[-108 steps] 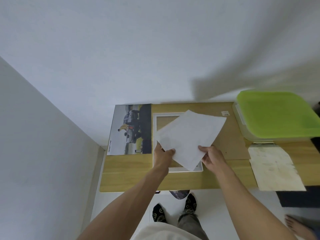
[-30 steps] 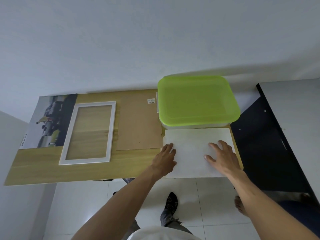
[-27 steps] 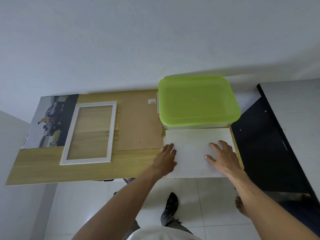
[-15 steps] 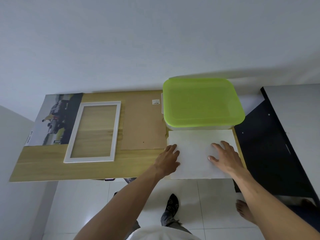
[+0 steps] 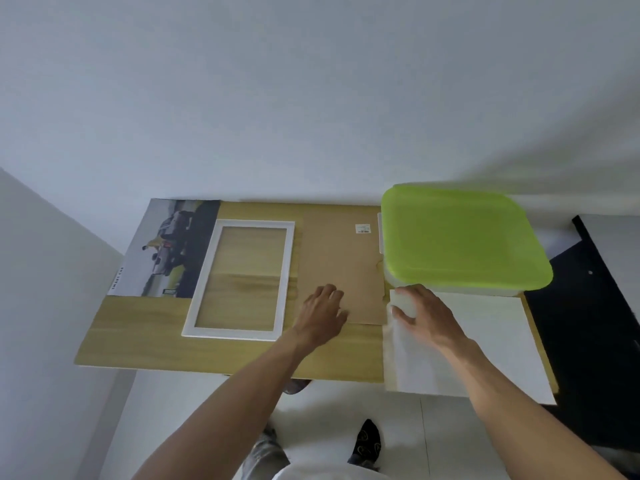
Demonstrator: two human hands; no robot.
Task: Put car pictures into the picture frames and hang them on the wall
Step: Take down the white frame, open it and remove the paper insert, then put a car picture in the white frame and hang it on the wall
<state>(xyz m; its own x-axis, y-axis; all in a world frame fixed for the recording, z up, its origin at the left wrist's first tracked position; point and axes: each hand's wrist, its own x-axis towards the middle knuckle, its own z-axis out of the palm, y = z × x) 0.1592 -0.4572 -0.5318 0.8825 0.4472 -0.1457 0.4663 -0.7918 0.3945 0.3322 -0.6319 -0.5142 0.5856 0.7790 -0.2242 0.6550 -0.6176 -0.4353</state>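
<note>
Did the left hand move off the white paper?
Yes. The left hand slid left off the white paper and now rests on the brown board, closer to the white frame.
</note>
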